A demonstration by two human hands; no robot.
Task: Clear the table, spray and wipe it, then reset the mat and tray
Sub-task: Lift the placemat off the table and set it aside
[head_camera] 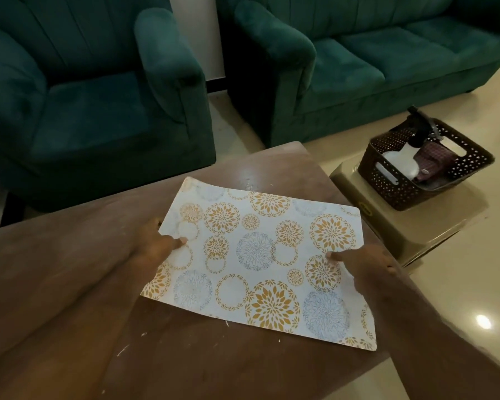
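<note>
The fingers (179, 242) of the left hand (156, 246) are pinching the left edge of the mat (260, 261), thumb on top. The right hand (364, 262) is pinching the right edge likewise. The mat is lying on the brown bench (70, 255), toward its right side, near corner overhanging. At far right, a dark basket (416, 186) is sitting on a beige stool (433, 226), holding a spray bottle (401, 166) and cloth (436, 163).
</note>
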